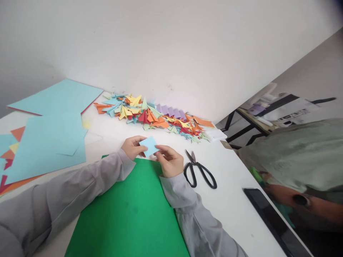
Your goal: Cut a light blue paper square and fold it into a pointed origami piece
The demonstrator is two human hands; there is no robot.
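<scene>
Between my two hands is a small light-blue paper square (149, 145), held up above the far end of a green sheet (134, 207). My left hand (132, 147) pinches its left edge, thumb on top. On the right edge, the thumb and fingers of my right hand (170, 160) close on the same paper. Black-handled scissors (199, 169) lie just right of my right hand, blades slightly apart. Beyond the hands spreads a heap of small folded paper planes (144, 114) in many colours.
Large light-blue sheets (48, 142) lie at the left, over orange and red paper. A dark flat device (273, 217) rests along the right table edge. Past it is another person's arm (321, 210) with a watch. A white wall (160, 46) closes off the back.
</scene>
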